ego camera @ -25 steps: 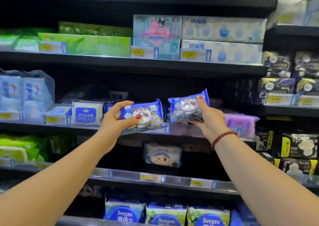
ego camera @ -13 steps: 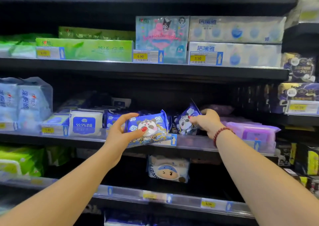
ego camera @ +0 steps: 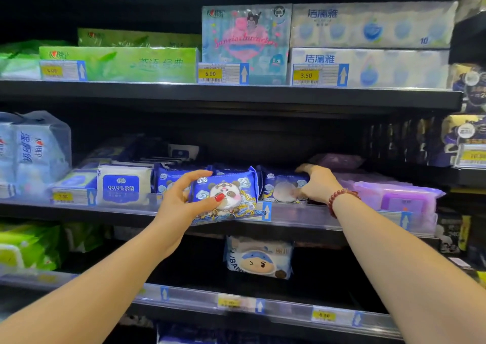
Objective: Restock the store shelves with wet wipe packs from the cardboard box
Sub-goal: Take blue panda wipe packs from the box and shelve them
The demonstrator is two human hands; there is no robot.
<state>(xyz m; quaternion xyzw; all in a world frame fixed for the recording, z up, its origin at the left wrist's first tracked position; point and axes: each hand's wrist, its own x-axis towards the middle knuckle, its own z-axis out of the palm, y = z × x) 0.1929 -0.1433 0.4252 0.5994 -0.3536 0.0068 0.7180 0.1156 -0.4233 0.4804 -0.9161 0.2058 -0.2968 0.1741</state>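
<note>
Black shelf (ego camera: 79, 212), middle tier: what does it carry? (Student)

A row of flat wipe packs behind the price strip (ego camera: 302, 216): a white pack (ego camera: 123, 188) at left, blue ones in the centre, a purple pack (ego camera: 397, 199) at right. The cardboard box is out of view. (Tutor)

And the two packs in hand? (Student)

The blue pack (ego camera: 228, 194) hangs in front of the shelf lip, slightly tilted. Its long axis runs left to right, along the shelf edge. The second pack (ego camera: 282, 188), just beside it on the right, already sits in the row with the same orientation. (Tutor)

Which hand has which? (Student)

The left hand (ego camera: 181, 204) grips the blue pack by its left end, thumb across the printed face and fingers curled over the top edge. The right hand (ego camera: 319, 183) is at the second pack's right end, fingers bent over its top and thumb down its front. How firmly it holds cannot be told. (Tutor)

What does the coming move turn on? (Student)

Probably depth. The row lies straight behind the blue pack, away from the left hand, which is the nearer one. The pack itself hides whether there is free room behind it. Its lower edge overlaps the price strip and may catch there. (Tutor)
</note>
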